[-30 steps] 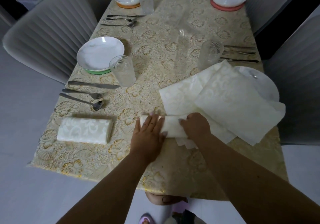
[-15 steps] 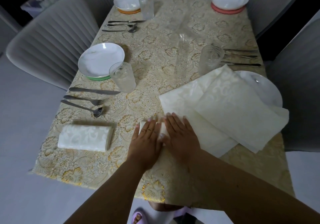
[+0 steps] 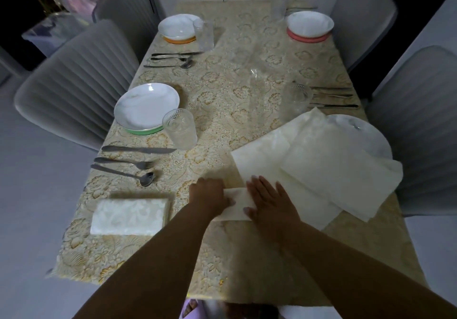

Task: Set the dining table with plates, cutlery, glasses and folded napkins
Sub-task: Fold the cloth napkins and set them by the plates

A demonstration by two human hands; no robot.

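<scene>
Cream napkin [image 3: 238, 206] lies pressed under the flat right hand [image 3: 268, 198]; the curled left hand [image 3: 210, 196] grips its end.

Our left hand [image 3: 210, 196] curls, knuckles toward twelve o'clock; our right hand [image 3: 268, 198] lies flat at its three o'clock, fingers spread toward eleven.

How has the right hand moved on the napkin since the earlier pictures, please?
Yes. The right hand first curled at the fold, then pressed flat beside the left hand, and now lies flat further from it, toward the unfolded napkins.
</scene>
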